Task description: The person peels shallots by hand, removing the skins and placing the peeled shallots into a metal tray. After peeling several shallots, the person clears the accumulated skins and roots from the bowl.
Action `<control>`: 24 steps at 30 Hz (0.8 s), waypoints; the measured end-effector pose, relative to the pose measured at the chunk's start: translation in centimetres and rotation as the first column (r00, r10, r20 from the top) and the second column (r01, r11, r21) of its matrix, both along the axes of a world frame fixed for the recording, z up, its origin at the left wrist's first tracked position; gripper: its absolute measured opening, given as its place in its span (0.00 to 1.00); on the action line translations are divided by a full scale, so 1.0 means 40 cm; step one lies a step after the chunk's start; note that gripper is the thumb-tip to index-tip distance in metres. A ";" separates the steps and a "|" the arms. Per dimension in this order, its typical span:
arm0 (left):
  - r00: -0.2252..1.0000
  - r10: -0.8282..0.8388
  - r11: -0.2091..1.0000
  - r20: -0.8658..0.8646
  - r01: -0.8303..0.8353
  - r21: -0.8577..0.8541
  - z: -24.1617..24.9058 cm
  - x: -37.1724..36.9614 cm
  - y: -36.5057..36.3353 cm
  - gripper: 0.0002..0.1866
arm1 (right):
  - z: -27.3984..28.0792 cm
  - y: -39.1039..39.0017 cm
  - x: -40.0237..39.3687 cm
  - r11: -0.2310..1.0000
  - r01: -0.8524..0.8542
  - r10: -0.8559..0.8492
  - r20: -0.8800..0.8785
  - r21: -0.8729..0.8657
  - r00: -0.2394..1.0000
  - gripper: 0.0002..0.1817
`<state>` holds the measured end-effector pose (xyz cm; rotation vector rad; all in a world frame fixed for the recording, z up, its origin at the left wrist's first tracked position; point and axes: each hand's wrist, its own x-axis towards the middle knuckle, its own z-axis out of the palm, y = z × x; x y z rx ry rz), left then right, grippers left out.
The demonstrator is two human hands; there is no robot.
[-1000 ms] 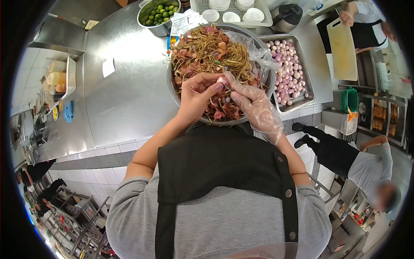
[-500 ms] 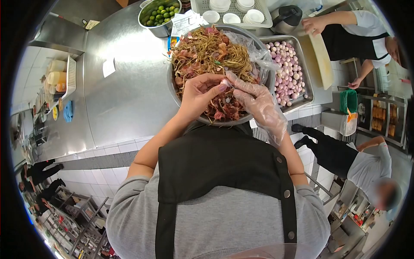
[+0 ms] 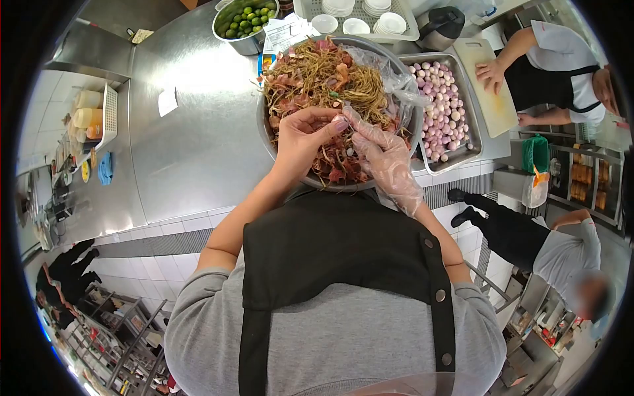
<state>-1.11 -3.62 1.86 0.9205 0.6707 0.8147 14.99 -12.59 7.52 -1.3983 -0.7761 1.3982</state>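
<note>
My bare left hand (image 3: 305, 140) and my right hand (image 3: 385, 158), in a clear plastic glove, meet over a large metal bowl (image 3: 265, 132). Their fingertips pinch a small pale shallot (image 3: 341, 119) between them, mostly covered by the fingers. Reddish skins and dry, stringy roots (image 3: 356, 89) heap up in the bowl, with a crumpled clear plastic bag (image 3: 389, 78) at its right side. Right of the bowl, a metal tray (image 3: 477, 142) holds many peeled purple-white shallots (image 3: 444, 109).
Behind the bowl stand a pot of green limes (image 3: 247, 23), paper slips (image 3: 285, 34) and a rack of white dishes (image 3: 356, 26). A co-worker's hand (image 3: 490, 76) rests on a cutting board (image 3: 505, 112) at right. Another person (image 3: 561, 247) stands further off.
My right hand has turned slightly, its fingers curling in more. The co-worker's hand has come down onto the cutting board, which has shifted and now shows more of its surface.
</note>
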 end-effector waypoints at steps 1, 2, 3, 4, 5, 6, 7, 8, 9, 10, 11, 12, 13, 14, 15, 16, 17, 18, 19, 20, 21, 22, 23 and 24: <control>1.000 -0.001 1.000 -0.001 0.001 0.000 -0.002 -0.001 0.001 0.16 | 0.003 0.001 0.004 0.999 -0.011 0.008 -0.088 -0.041 0.996 0.20; 1.000 -0.005 1.000 0.015 0.005 -0.001 -0.004 -0.001 0.002 0.16 | 0.010 0.005 0.003 0.999 -0.010 0.006 -0.088 -0.041 0.996 0.20; 0.999 -0.008 1.000 0.031 0.008 -0.002 -0.005 -0.001 0.002 0.17 | 0.020 0.009 0.001 0.998 0.039 -0.043 -0.100 -0.046 0.994 0.21; 0.999 -0.009 1.000 0.031 0.009 -0.003 -0.002 0.002 -0.001 0.17 | 0.025 0.013 0.001 0.995 0.087 -0.092 -0.112 -0.052 0.989 0.21; 0.998 0.002 1.000 0.069 -0.003 0.018 0.006 0.006 -0.005 0.16 | 0.018 0.018 0.005 0.995 0.088 -0.093 -0.112 -0.053 0.989 0.21; 0.994 0.012 0.999 0.108 -0.016 0.039 0.012 0.008 -0.007 0.16 | 0.006 0.025 0.012 0.992 0.111 -0.115 -0.079 -0.051 0.990 0.21; 0.994 0.012 0.999 0.107 -0.016 0.037 0.014 0.007 -0.006 0.16 | -0.002 0.027 0.017 0.990 0.134 -0.136 -0.046 -0.049 0.990 0.21; 0.988 -0.032 0.999 0.154 0.031 0.008 0.016 0.004 -0.005 0.17 | -0.004 0.023 0.019 0.990 0.133 -0.135 -0.046 -0.051 0.990 0.21; 0.977 -0.073 0.997 0.201 0.078 -0.017 0.017 0.001 -0.002 0.17 | -0.005 0.020 0.021 0.991 0.106 -0.111 -0.062 -0.077 0.992 0.21; 0.977 -0.071 0.997 0.202 0.076 -0.017 0.019 -0.003 0.001 0.17 | -0.004 0.018 0.024 0.992 0.080 -0.088 -0.077 -0.102 0.993 0.21; 0.980 -0.074 0.997 0.184 0.080 -0.023 0.020 -0.007 0.003 0.17 | 0.001 0.015 0.026 0.992 0.079 -0.087 -0.076 -0.102 0.993 0.21; 0.983 -0.078 0.996 0.166 0.084 -0.029 0.020 -0.009 0.003 0.17 | 0.011 0.013 0.028 0.992 0.053 -0.062 -0.083 -0.111 0.995 0.22; 0.983 -0.077 0.996 0.166 0.083 -0.030 0.020 -0.007 0.002 0.17 | 0.016 0.012 0.030 0.992 0.027 -0.038 -0.090 -0.120 0.995 0.23; 0.980 -0.051 0.998 0.193 0.058 -0.028 0.019 -0.005 0.001 0.17 | 0.008 0.010 0.034 0.992 0.027 -0.038 -0.090 -0.120 0.995 0.23; 0.975 -0.025 0.999 0.220 0.032 -0.027 0.018 -0.004 0.001 0.18 | -0.008 0.009 0.038 0.999 -0.026 0.029 0.073 -0.041 0.997 0.25; 0.975 -0.027 0.999 0.220 0.033 -0.026 0.014 -0.006 0.003 0.18 | -0.008 0.010 0.039 0.996 -0.090 0.081 0.238 0.028 0.968 0.27; 0.984 -0.025 1.000 0.178 0.022 0.020 0.006 -0.010 0.004 0.18 | 0.001 0.007 0.043 0.996 -0.089 0.080 0.239 0.028 0.968 0.27; 0.990 -0.021 0.998 0.136 0.012 0.065 0.002 -0.012 0.004 0.18 | 0.020 0.003 0.047 0.993 -0.114 0.115 0.106 -0.010 0.988 0.28; 0.990 -0.022 0.998 0.137 0.013 0.065 0.005 -0.012 0.004 0.18 | 0.034 0.002 0.047 0.989 -0.144 0.143 -0.031 -0.044 0.989 0.29; 0.992 -0.026 0.998 0.125 0.018 0.066 0.011 -0.011 0.002 0.18 | 0.037 0.001 0.046 0.989 -0.143 0.142 -0.031 -0.045 0.989 0.29; 0.993 -0.031 0.997 0.112 0.024 0.067 0.016 -0.011 0.000 0.18 | 0.039 0.001 0.044 0.984 -0.176 0.176 0.001 0.006 0.984 0.29; 0.993 -0.034 0.997 0.112 0.027 0.066 0.019 -0.009 -0.002 0.18 | 0.039 0.000 0.042 0.976 -0.209 0.208 0.035 0.055 0.978 0.28; 0.994 -0.032 0.996 0.105 0.023 0.082 0.022 -0.006 -0.003 0.17 | 0.038 0.001 0.041 0.977 -0.206 0.204 0.035 0.055 0.978 0.28; 0.995 -0.028 0.995 0.099 0.019 0.098 0.024 -0.004 -0.005 0.16 | 0.035 0.004 0.041 0.979 -0.202 0.201 0.030 0.036 0.979 0.27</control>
